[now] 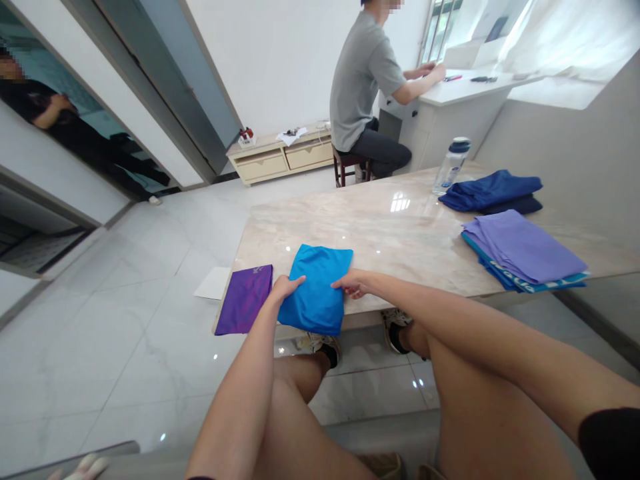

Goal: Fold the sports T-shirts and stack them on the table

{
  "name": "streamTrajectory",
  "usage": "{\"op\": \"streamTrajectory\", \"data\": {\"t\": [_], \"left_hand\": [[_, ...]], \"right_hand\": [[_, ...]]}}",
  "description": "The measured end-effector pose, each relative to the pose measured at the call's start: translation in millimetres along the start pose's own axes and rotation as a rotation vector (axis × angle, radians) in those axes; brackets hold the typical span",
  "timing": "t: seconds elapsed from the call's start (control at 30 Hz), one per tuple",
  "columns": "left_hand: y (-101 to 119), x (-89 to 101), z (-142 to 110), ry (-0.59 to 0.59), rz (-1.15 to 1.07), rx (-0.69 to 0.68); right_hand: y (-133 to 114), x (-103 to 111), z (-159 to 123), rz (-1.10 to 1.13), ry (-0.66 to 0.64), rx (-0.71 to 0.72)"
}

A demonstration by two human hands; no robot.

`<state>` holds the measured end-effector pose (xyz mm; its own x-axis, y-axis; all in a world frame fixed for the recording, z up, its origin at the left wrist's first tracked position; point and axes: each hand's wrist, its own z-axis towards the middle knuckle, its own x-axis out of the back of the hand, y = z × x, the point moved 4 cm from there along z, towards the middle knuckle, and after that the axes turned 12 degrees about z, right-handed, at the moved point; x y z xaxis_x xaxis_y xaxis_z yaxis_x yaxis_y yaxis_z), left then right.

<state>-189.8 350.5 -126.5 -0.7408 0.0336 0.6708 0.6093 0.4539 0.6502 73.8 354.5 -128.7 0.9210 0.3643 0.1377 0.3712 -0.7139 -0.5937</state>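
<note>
Presently: blue cloth (pixel 320 300) held flat at the table's (pixel 320 217) near edge.
Left hand (pixel 285 288) and right hand (pixel 354 283), both nearly closed, pinch opposite sides; purple cloth (pixel 244 301) lies just left.

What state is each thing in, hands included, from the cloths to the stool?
Blue cloth: folded, slightly rumpled
Left grip: closed on the blue cloth's left side
Right grip: closed on the blue cloth's right side
Purple cloth: folded, flat
Lavender cloth: folded, atop a lettered cloth
Dark blue cloth: loosely folded
Bottle: upright, capped
Cream drawers: look shut
Stool: occupied
</note>
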Motion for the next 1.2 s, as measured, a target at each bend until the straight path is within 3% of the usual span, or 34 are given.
{"op": "streamTrajectory", "data": {"t": [0.1,0.23,0.47,0.6,0.8,0.93,1.07,1.2], "left_hand": [[4,-0.1,-6,-0.093,-0.049,0.096],[12,9.7,-15,-0.155,-0.161,0.138],[34,22.6,-26,-0.234,-0.560,0.066],[52,26.2,-34,-0.041,-0.590,-0.068],[80,39.7,-49,0.250,-0.558,-0.326],[89,52.9,-57,0.474,-0.488,-0.422],[96,56.1,-67,0.501,-0.464,-0.557],[99,57.0,-76,0.525,-0.460,-0.603]], "right_hand": [[-6,11,-3,-0.022,0.025,0.034],[-22,44,-11,-0.004,0.050,0.129],[-58,101,-41,0.132,0.001,0.542],[-70,115,-59,0.081,0.049,0.765],[-82,122,-80,-0.076,0.282,1.004],[-88,123,-91,-0.011,0.380,1.147],[-90,124,-106,0.067,0.377,1.308],[-89,117,-116,0.143,0.321,1.353]]}}
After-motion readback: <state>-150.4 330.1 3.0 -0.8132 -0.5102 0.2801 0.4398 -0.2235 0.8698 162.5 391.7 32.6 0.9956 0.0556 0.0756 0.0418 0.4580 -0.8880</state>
